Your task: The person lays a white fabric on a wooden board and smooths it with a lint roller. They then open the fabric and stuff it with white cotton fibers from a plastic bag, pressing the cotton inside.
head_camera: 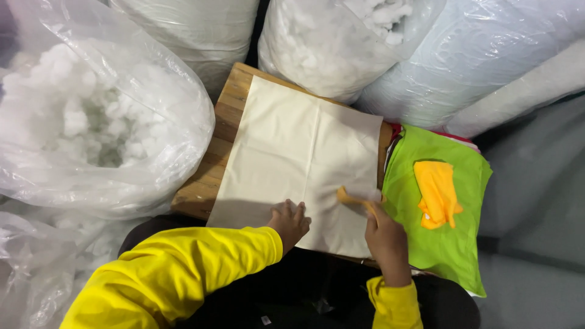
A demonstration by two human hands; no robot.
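Stuffing bags [91, 122] ringing a board [228, 109], limp cloth [292, 152] is pressed flat by the open left hand [291, 224], an orange tool [353, 198] being gripped by the right hand [385, 240].

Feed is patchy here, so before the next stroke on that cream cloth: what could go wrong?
1. The cream cloth overhangs the wooden board's near edge; only the left hand pins it, so it may slide or wrinkle.
2. The right hand holds a small orange tool near the cloth's right edge; a stroke could run onto the green cloth.
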